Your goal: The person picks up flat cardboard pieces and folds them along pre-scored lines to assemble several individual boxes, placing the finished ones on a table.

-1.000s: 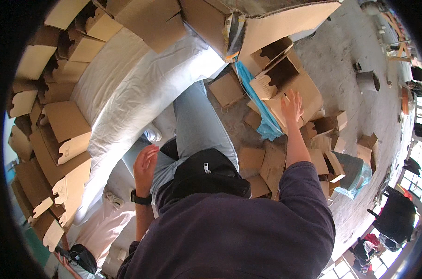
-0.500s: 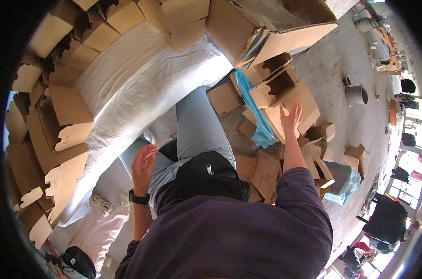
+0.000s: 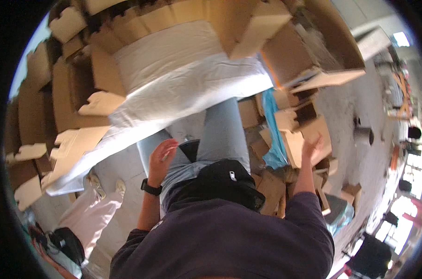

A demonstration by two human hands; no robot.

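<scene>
Over my lap, my left hand [image 3: 163, 157] holds nothing, its fingers loosely bent, a dark watch [image 3: 151, 188] on the wrist. My right hand [image 3: 313, 148] is stretched out to the right with its fingers spread and slightly blurred. In the picture it overlaps a brown cardboard box [image 3: 291, 145]; whether it touches the box I cannot tell. Beside that box hangs a strip of blue plastic film [image 3: 276, 146]. Ahead of my knees lies a table with a wrinkled white cloth [image 3: 183, 95].
Open cardboard boxes [image 3: 64, 97] crowd the table's left and far sides. A large open carton [image 3: 290, 56] stands at its right end. More cartons [image 3: 271, 188] lie on the floor to my right, near a grey bucket [image 3: 363, 136]. At lower left is another person's pale trouser leg [image 3: 83, 214].
The view has turned, so the table and boxes sit further right and lower. Both hands remain raised and without anything in them; the right one is now blurred.
</scene>
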